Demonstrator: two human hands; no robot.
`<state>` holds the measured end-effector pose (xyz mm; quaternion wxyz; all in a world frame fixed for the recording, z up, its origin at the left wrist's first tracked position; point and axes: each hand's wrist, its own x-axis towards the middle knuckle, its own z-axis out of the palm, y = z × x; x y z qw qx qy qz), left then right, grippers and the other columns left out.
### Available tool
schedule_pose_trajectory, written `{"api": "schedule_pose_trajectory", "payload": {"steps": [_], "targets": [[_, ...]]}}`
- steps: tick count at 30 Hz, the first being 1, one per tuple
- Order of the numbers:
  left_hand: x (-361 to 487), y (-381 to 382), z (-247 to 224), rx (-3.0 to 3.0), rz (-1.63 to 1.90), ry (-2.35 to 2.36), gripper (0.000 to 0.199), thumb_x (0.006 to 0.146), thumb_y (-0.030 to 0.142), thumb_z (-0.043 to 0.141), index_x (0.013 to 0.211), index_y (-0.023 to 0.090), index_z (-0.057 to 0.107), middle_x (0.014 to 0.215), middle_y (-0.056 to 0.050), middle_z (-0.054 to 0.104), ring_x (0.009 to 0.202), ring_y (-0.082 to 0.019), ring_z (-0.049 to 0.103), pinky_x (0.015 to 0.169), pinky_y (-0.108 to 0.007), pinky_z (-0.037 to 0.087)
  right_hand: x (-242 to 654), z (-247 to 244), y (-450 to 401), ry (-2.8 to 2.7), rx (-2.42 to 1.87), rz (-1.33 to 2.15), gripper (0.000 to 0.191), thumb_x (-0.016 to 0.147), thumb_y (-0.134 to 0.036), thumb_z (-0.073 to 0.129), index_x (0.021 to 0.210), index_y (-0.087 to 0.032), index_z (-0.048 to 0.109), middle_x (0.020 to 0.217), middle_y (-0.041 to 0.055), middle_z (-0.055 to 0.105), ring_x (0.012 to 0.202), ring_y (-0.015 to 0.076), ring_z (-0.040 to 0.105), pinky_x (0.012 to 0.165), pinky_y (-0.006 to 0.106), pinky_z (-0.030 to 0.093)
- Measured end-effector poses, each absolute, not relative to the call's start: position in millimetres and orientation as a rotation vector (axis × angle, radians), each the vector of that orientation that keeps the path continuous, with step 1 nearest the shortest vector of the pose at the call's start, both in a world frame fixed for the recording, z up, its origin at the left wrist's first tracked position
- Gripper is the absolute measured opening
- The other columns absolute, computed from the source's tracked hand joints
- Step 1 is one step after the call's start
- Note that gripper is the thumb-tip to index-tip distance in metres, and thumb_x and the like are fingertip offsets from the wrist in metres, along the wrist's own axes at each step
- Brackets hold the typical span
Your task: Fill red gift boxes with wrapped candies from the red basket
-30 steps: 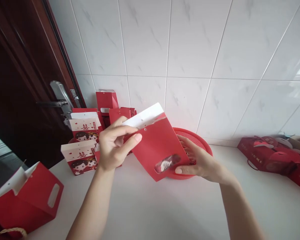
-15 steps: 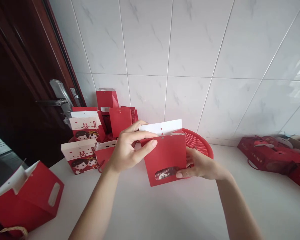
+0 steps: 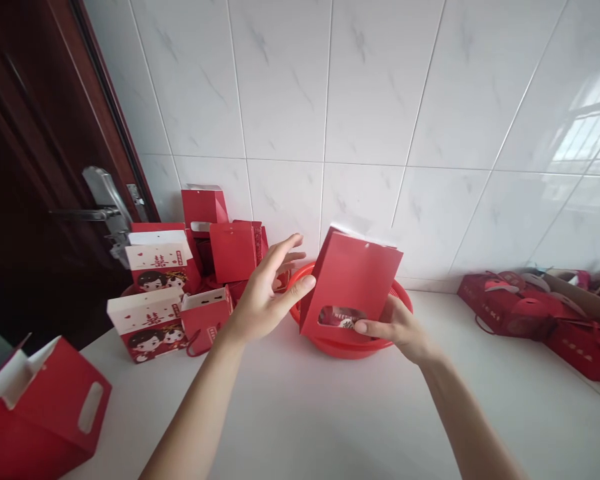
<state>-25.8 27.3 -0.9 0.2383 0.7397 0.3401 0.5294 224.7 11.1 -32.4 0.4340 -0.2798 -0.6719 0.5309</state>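
A red paper box (image 3: pixel 353 283) with a small window is tilted to the right above a red plastic basket (image 3: pixel 325 347). Dark wrapped contents show through its window. My right hand (image 3: pixel 397 330) grips the box at its lower right, the thumb beside the window. At the box's left side is my left hand (image 3: pixel 275 287), fingers spread and thumb near the box edge, holding nothing. The fingers of my right hand behind the box are hidden.
Red boxes (image 3: pixel 233 250) and a cartoon-printed box (image 3: pixel 150 323) stand at the left. A larger red box (image 3: pixel 55 393) is at the near left. More red boxes (image 3: pixel 510 307) lie at the right, by the tiled wall (image 3: pixel 370 80).
My left hand has let go of the box's top and spread its fingers. The box has tilted to the right in my right hand, and its top flaps have come closer together.
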Motion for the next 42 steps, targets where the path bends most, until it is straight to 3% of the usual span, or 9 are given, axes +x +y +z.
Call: {"api": "schedule_pose_trajectory", "payload": {"steps": [7, 11, 14, 17, 21, 29, 38, 42], "targets": [[-27, 28, 0, 1.968, 1.364, 0.788, 0.059, 0.096, 0.052, 0.059, 0.148, 0.028, 0.047, 0.150, -0.011, 0.052, 0.135, -0.031, 0.053, 0.101, -0.040, 0.055, 231, -35, 9, -1.768, -0.813, 1.412, 0.058, 0.079, -0.039, 0.082, 0.131, -0.023, 0.063, 0.127, 0.0092, 0.069, 0.121, 0.0305, 0.064, 0.100, 0.044, 0.055], [-25, 24, 2, 1.997, 1.324, 0.942, 0.071, 0.090, 0.047, 0.069, 0.152, 0.030, 0.041, 0.129, -0.010, 0.066, 0.110, -0.025, 0.066, 0.091, -0.037, 0.058, 233, -40, 12, -1.803, -0.804, 1.499, 0.063, 0.081, -0.041, 0.082, 0.137, -0.025, 0.060, 0.130, 0.0096, 0.068, 0.119, 0.0305, 0.065, 0.097, 0.044, 0.055], [-25, 25, 1, 1.993, 1.325, 1.008, 0.072, 0.090, 0.045, 0.070, 0.153, 0.030, 0.040, 0.117, -0.008, 0.068, 0.093, -0.020, 0.068, 0.085, -0.035, 0.059, 237, -40, 13, -1.827, -0.777, 1.568, 0.062, 0.085, -0.045, 0.077, 0.140, -0.026, 0.058, 0.131, 0.0100, 0.068, 0.121, 0.0308, 0.064, 0.101, 0.048, 0.053], [-26, 30, 0, 1.950, 1.298, 0.959, 0.077, 0.087, 0.042, 0.073, 0.155, 0.031, 0.037, 0.114, -0.007, 0.068, 0.089, -0.018, 0.067, 0.085, -0.036, 0.059, 241, -37, 11, -1.795, -0.759, 1.480, 0.060, 0.088, -0.047, 0.073, 0.143, -0.029, 0.056, 0.135, 0.0100, 0.066, 0.126, 0.0318, 0.061, 0.102, 0.049, 0.054], [-24, 37, -3, 1.917, 1.137, 0.990, 0.083, 0.085, 0.041, 0.076, 0.156, 0.029, 0.036, 0.114, -0.009, 0.068, 0.093, -0.022, 0.068, 0.085, -0.038, 0.058, 241, -31, 9, -1.729, -0.756, 1.392, 0.054, 0.093, -0.046, 0.068, 0.143, -0.029, 0.056, 0.135, 0.0103, 0.067, 0.121, 0.0311, 0.065, 0.097, 0.047, 0.058], [-18, 39, -11, 1.973, 0.981, 0.975, 0.074, 0.088, 0.041, 0.072, 0.154, 0.033, 0.040, 0.123, -0.011, 0.065, 0.106, -0.025, 0.066, 0.092, -0.041, 0.054, 242, -26, 5, -1.741, -0.819, 1.379, 0.046, 0.093, -0.045, 0.069, 0.135, -0.026, 0.064, 0.128, 0.0099, 0.071, 0.113, 0.0292, 0.070, 0.092, 0.044, 0.061], [-8, 33, -15, 2.079, 0.992, 0.917, 0.073, 0.091, 0.033, 0.068, 0.156, 0.038, 0.034, 0.137, -0.008, 0.061, 0.129, -0.028, 0.055, 0.092, -0.035, 0.053, 242, -28, 4, -1.569, -0.888, 1.093, 0.036, 0.090, -0.054, 0.068, 0.105, -0.022, 0.073, 0.098, 0.0084, 0.078, 0.086, 0.0251, 0.074, 0.073, 0.036, 0.061], [-2, 31, -14, 2.058, 1.007, 0.870, 0.070, 0.090, 0.032, 0.069, 0.153, 0.032, 0.040, 0.129, -0.008, 0.065, 0.121, -0.026, 0.059, 0.094, -0.036, 0.053, 242, -29, 4, -1.518, -0.896, 1.043, 0.033, 0.089, -0.053, 0.070, 0.088, -0.021, 0.074, 0.079, 0.0053, 0.076, 0.066, 0.0198, 0.070, 0.058, 0.030, 0.057]]}}
